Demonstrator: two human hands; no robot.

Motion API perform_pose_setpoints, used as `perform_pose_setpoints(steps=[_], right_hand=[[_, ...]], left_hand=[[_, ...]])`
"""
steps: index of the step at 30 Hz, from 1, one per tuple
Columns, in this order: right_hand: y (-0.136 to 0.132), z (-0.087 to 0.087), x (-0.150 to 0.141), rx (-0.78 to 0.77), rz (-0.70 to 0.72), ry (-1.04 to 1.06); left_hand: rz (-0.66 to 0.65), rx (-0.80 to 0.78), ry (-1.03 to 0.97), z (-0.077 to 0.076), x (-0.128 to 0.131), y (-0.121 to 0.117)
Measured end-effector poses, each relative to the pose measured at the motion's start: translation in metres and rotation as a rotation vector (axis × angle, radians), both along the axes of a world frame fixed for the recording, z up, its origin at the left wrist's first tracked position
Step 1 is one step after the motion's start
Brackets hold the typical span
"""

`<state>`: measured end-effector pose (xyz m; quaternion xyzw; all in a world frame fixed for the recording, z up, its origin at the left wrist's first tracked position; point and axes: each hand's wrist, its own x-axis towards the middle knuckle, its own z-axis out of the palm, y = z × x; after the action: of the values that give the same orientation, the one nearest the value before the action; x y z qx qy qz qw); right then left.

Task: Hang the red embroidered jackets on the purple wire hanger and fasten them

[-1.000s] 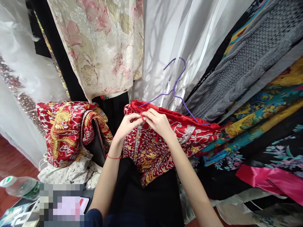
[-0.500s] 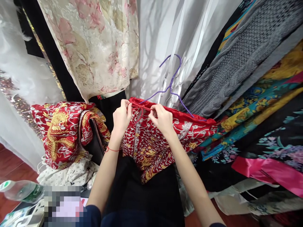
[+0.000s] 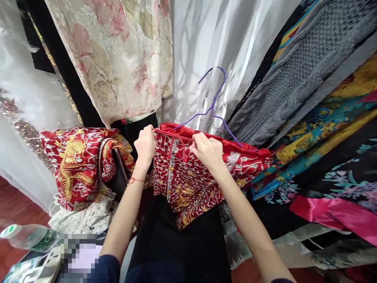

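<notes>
A red skirt-like garment (image 3: 191, 188) with silver and gold embroidery lies across my lap, its satin waist edge facing away from me. A purple hanger (image 3: 214, 111) sits inside that edge, hook up. Along the front of the waist a thin red cord (image 3: 176, 136) is stretched between my hands, looped at its middle with slack hanging below. My left hand (image 3: 145, 147) is closed on the cord's left end, just off the garment's left corner. Pinched closed, my right hand (image 3: 207, 151) grips the other end over the embroidery.
A folded red and gold embroidered garment (image 3: 73, 165) rests at the left on dotted white cloth (image 3: 84, 216). Below it lie a plastic bottle (image 3: 32, 237) and a blurred-out patch. A floral cream garment (image 3: 118, 59) hangs ahead; a grey knit (image 3: 306, 74) and patterned clothes hang at right.
My hands were together at the cord's knot a second ago. They have since moved apart, left and right, pulling the cord taut around a loop. The hanger and garment shifted slightly left in view.
</notes>
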<state>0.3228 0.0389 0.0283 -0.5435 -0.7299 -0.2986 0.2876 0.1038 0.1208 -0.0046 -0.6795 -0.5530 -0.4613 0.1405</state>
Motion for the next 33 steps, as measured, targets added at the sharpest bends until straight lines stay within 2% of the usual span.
perform_pose_setpoints(steps=[2, 6, 8, 11, 14, 17, 19, 27, 33], right_hand=[[-0.003, 0.0, 0.004, 0.0, 0.043, -0.021], [-0.021, 0.007, 0.023, 0.037, 0.184, -0.024], [-0.036, 0.01, 0.04, 0.102, 0.133, -0.008], [-0.057, 0.006, 0.072, 0.186, -0.075, 0.035], [-0.071, -0.006, 0.108, 0.209, -0.202, 0.082], [-0.074, -0.022, 0.135, 0.187, -0.143, 0.11], [-0.068, -0.029, 0.147, 0.187, -0.099, 0.112], [-0.007, -0.036, 0.18, 0.251, -0.206, 0.071], [0.033, -0.041, 0.2, 0.236, -0.282, 0.11]], left_hand=[[-0.085, -0.019, 0.011, 0.0, -0.005, -0.002], [-0.405, 0.026, -0.071, 0.01, -0.015, -0.005], [-0.512, 0.043, -0.041, 0.019, -0.018, -0.003], [-0.597, 0.0, 0.139, 0.035, -0.019, 0.005], [-0.597, -0.027, 0.3, 0.049, -0.014, 0.014], [-0.528, -0.016, 0.376, 0.056, -0.008, 0.02], [-0.479, 0.01, 0.354, 0.057, -0.009, 0.023], [-0.361, 0.088, 0.189, 0.049, -0.033, 0.03], [-0.365, 0.083, 0.104, 0.044, -0.025, 0.026]])
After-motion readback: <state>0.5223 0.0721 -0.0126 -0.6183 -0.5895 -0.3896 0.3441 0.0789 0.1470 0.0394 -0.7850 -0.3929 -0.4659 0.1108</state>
